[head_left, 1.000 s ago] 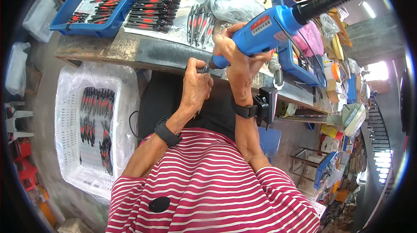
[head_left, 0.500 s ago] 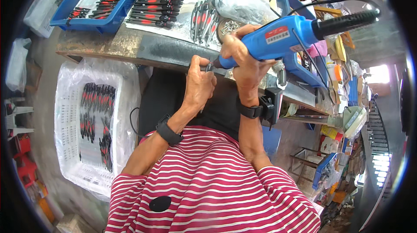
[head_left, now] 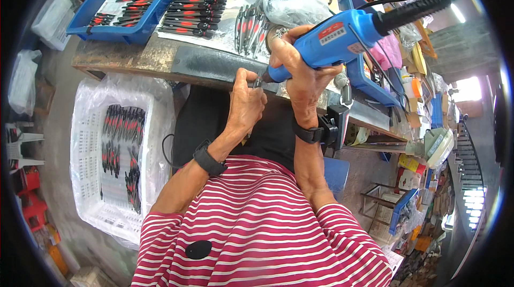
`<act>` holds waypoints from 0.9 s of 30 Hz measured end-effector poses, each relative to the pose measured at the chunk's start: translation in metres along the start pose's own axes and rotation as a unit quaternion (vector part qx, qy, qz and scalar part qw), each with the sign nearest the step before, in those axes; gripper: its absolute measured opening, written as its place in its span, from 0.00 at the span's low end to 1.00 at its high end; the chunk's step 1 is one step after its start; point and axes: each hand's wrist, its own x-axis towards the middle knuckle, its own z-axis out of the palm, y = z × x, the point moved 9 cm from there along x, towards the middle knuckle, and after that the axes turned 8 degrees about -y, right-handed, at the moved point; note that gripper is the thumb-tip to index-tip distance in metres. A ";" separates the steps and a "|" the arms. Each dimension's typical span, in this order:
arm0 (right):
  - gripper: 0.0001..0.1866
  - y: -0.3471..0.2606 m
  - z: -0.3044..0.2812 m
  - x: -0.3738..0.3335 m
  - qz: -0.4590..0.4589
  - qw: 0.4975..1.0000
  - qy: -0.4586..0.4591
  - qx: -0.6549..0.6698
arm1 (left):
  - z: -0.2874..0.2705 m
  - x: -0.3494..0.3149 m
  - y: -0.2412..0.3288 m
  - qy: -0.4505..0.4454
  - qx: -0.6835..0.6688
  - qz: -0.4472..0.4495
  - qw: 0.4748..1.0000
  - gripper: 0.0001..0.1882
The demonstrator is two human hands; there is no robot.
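While near the blue tool (head_left: 336,39), plastic bag (head_left: 293,6).

There are two hands, a left (head_left: 246,106) and a right (head_left: 306,84), two wrist straps, one on the left arm (head_left: 209,158) and one on the right (head_left: 308,131), and one blue power tool (head_left: 334,38). One worktop (head_left: 203,65) carries one blue tray (head_left: 128,34) at left, at least one more (head_left: 369,91) at right, and one clear bag (head_left: 294,6). The left tray holds two groups of pens (head_left: 139,6); beside it lie one pile and one loose set of four or five. One white crate (head_left: 88,153) holds three clusters, too overlapped to count singly.
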 end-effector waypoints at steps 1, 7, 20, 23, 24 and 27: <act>0.10 -0.001 -0.001 0.000 -0.010 1.000 0.005 0.010 | 0.000 0.000 -0.001 0.002 -0.009 -0.004 1.000 0.11; 0.11 -0.001 -0.001 0.002 -0.061 0.998 -0.005 0.032 | 0.001 -0.001 -0.002 -0.007 -0.033 -0.006 0.999 0.12; 0.11 0.000 0.000 0.002 -0.059 0.998 -0.009 0.027 | 0.002 -0.002 -0.001 -0.008 -0.035 -0.011 0.999 0.12; 0.10 0.001 0.000 0.002 -0.059 0.998 -0.005 0.016 | 0.003 -0.002 -0.001 -0.012 -0.043 -0.014 0.999 0.12; 0.10 0.003 -0.001 0.002 -0.050 0.999 -0.006 0.021 | 0.003 -0.002 -0.001 -0.012 -0.045 -0.014 0.999 0.12; 0.10 0.003 0.000 0.004 -0.044 0.998 -0.014 0.033 | 0.002 -0.001 0.000 -0.007 -0.024 -0.008 1.000 0.11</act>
